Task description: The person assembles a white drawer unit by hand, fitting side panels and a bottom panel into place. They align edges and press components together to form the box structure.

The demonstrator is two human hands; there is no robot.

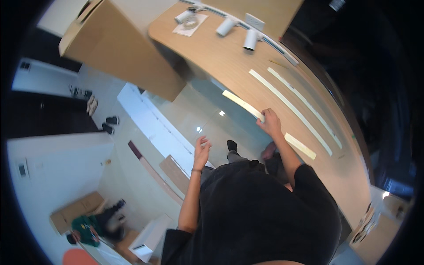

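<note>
My right hand point(270, 123) is at the near edge of the long wooden table, its fingers closed around a pale, flat strip point(242, 104). A similar pale length point(300, 146) shows on the other side of my forearm; whether both belong to one strip is hidden. My left hand point(202, 152) hangs over the floor, holding nothing, with its fingers apart and bent. Two longer strips, one cream point(289, 108) and one whitish point(304, 106), lie side by side farther across the tabletop.
White cylindrical track lights point(227, 26) sit along a rail at the table's far end, near a coil point(190, 22). A tall cardboard box point(123, 48) stands to the left. On the floor lies a long white panel point(154, 121); a person in green point(86, 229) is at lower left.
</note>
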